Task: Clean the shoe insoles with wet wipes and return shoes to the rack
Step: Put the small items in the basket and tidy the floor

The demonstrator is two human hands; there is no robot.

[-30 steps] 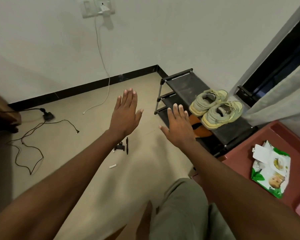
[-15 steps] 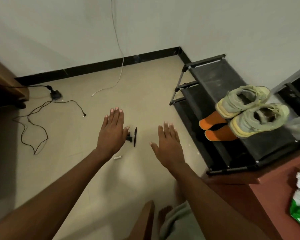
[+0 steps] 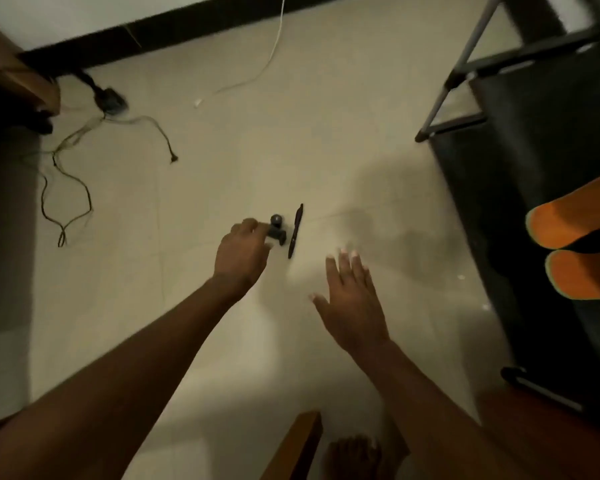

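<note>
The black shoe rack (image 3: 465,67) stands at the right edge. On a lower shelf lie two orange pieces, insoles or soles (image 3: 565,223), only partly in view. My left hand (image 3: 239,254) reaches down to the floor, its fingers curled onto a small dark gadget (image 3: 278,230). A black pen (image 3: 296,232) lies just right of that gadget. My right hand (image 3: 352,303) hovers flat over the floor with spread fingers, holding nothing, left of the rack. No wipes pack and no green sneakers are in view.
Dark cables (image 3: 66,188) and a plug lie at the left beside wooden furniture (image 3: 18,74). A white cable (image 3: 257,74) trails from the wall. My foot (image 3: 354,459) and a wooden edge (image 3: 295,445) show at the bottom. A reddish surface (image 3: 534,438) fills the bottom right.
The view has tilted down toward the floor, so the green sneakers and wipes left the frame. My left hand dropped and curled onto the small dark gadget. My right hand stayed flat.
</note>
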